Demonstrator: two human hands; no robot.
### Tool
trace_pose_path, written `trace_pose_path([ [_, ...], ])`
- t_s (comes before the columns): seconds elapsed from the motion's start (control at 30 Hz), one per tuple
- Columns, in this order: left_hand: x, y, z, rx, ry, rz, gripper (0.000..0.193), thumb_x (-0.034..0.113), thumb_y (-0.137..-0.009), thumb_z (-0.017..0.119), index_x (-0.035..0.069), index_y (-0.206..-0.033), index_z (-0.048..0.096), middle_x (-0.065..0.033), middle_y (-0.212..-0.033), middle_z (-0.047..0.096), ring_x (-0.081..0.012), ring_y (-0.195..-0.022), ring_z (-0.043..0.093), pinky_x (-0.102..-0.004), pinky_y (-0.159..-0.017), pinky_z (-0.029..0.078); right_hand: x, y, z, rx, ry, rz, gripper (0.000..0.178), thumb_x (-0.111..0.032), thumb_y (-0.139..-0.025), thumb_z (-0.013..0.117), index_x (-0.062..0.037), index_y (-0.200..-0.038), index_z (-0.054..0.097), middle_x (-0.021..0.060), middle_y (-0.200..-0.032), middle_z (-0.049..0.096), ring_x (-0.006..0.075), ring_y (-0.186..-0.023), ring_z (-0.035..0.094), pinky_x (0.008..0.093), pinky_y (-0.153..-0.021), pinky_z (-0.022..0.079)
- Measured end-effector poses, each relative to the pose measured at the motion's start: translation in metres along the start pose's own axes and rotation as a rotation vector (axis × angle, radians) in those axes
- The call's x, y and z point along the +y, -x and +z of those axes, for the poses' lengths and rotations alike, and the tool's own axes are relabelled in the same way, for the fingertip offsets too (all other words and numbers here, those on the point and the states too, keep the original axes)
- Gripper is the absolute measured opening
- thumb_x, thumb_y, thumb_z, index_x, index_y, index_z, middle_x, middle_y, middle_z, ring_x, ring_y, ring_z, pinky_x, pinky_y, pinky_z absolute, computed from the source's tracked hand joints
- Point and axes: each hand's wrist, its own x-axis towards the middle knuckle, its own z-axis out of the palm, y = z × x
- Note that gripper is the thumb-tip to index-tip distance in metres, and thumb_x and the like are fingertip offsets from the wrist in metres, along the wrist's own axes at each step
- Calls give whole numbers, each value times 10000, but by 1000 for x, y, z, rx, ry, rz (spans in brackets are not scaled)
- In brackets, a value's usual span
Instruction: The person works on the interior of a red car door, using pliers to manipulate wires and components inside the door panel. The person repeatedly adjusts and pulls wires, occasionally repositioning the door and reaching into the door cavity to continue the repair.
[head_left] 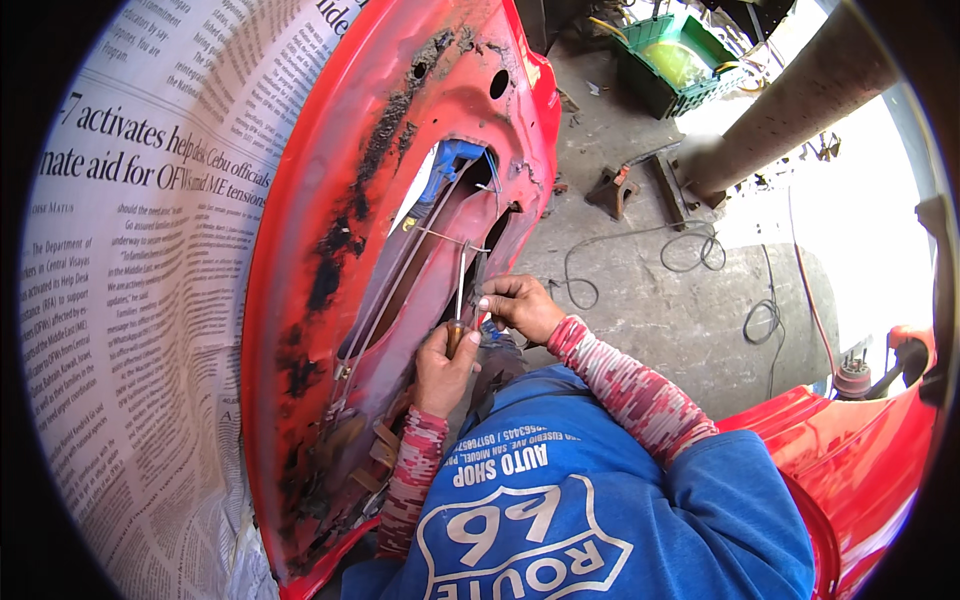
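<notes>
My left hand is closed round the handle of a screwdriver, its metal shaft pointing away from me. The shaft reaches over the cut-out of a red car body panel, close to a thin metal rod that crosses the opening. My right hand is closed in a pinch at the panel's right edge, just right of the screwdriver. What its fingertips hold is too small to make out. Black, rough residue runs down the panel's inner face. A blue part shows through the cut-out.
Newspaper sheets cover the area left of the panel. On the concrete floor to the right lie cables and a rusty metal stand. A green crate and a thick brown post stand farther off. Another red panel is at right.
</notes>
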Motion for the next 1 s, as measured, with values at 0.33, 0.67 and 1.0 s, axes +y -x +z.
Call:
trace_pose_path([
  [0.33, 3, 1, 1, 20, -7, -2, 155, 161, -935, 622, 36, -851, 584, 35, -687, 485, -48, -591, 479, -248, -502, 478, 8, 3, 19, 314, 322, -416, 91, -97, -817, 632, -13, -800, 600, 83, -672, 555, 214, -627, 567, 375, -605, 467],
  [0.67, 17, 1, 3, 9, -73, -46, 158, 151, -921, 625, 50, -805, 589, 45, -621, 487, -45, -524, 481, -238, -481, 445, 0, -15, -10, 619, 705, -616, 148, -150, -767, 602, -32, -856, 615, 194, -778, 614, 402, -753, 615, 455, -666, 493],
  [1.0, -1, -2, -1, -16, -120, 15, 107, 135, -908, 660, 51, -856, 618, 42, -675, 525, -42, -579, 492, -225, -522, 421, -41, -10, -63, 454, 513, 111, 507, -466, -870, 612, 11, -713, 682, 185, -620, 634, 337, -630, 654, 430, -659, 513],
])
